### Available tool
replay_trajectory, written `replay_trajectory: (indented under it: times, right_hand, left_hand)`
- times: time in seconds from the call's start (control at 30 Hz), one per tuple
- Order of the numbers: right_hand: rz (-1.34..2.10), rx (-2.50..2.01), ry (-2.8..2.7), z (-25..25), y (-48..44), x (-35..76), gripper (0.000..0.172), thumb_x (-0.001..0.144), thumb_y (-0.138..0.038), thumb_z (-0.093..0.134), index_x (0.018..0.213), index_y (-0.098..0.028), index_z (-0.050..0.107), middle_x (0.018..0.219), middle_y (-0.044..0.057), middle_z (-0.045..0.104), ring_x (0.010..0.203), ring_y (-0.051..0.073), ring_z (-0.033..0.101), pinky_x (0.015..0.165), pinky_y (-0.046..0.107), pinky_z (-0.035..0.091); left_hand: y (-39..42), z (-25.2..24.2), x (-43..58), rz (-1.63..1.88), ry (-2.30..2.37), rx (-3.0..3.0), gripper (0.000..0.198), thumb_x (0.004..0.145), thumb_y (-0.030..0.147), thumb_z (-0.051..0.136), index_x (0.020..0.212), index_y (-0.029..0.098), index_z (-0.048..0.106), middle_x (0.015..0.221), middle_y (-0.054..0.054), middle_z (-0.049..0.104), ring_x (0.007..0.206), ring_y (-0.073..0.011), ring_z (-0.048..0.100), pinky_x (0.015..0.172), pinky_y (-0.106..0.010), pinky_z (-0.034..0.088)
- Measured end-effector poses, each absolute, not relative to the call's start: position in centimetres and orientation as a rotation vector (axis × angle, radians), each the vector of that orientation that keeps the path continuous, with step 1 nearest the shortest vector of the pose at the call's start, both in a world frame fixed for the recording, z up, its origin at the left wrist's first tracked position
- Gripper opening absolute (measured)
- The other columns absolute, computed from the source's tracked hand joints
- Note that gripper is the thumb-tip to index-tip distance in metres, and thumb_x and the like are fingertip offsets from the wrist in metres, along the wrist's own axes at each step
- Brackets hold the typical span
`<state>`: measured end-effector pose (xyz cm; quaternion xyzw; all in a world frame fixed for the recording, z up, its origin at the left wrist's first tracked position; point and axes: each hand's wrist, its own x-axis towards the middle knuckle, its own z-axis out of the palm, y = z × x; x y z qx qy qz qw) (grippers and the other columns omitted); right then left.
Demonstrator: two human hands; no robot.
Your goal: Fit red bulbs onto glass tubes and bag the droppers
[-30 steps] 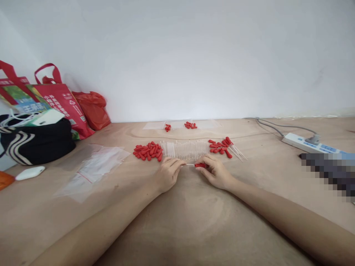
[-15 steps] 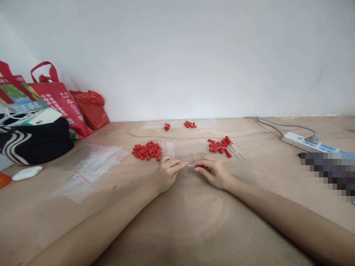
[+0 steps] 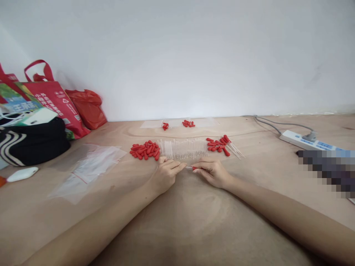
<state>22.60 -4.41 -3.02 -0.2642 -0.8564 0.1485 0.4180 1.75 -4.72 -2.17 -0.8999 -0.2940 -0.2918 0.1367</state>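
Note:
My left hand is closed on a thin clear dropper tube. Facing it, my right hand pinches a red rubber bulb, mostly hidden by the fingers, at the tube's right end. How far the tube sits inside the bulb I cannot tell. Just beyond both hands lies a row of clear dropper tubes. A heap of red bulbs lies at the row's left end. More red bulbs are at its right end, beside several droppers with bulbs fitted.
Clear plastic bags lie left on the wooden table. Small groups of red bulbs rest near the wall. A black pouch and red shopping bags stand far left; a power strip and a pixelated dark object are right.
The red bulb shows less between the right fingers, which cover more of it. Both hands stay almost in place; the whole view has shifted slightly.

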Motion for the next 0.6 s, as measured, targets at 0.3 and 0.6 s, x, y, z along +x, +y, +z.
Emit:
replay_trajectory:
  times: [0.3,0.6]
  right_hand:
    - [0.152,-0.701,-2.249,-3.19,-4.22,22.36,0.02,0.083,-0.026,0.045,0.087,-0.015,0.062,0.069,0.005,0.058,0.064,0.013,0.051,0.06,0.026,0.041]
    - [0.036,-0.812,-2.28,-3.04,-3.7,22.75,0.019,0.082,-0.029,0.047,0.09,-0.018,0.06,0.079,0.006,0.061,0.075,0.017,0.049,0.068,0.032,0.037]
  left_hand:
    - [-4.96,-2.25,1.98,-0.816,-0.884,-2.587,0.036,0.077,0.001,0.032,0.094,0.017,0.059,0.075,-0.002,0.067,0.062,-0.0133,0.053,0.064,-0.031,0.023]
    - [-4.59,-2.3,1.71,-0.923,-1.037,-2.586,0.021,0.087,0.022,0.04,0.084,0.018,0.06,0.073,0.0,0.066,0.062,-0.0116,0.054,0.068,-0.031,0.024]
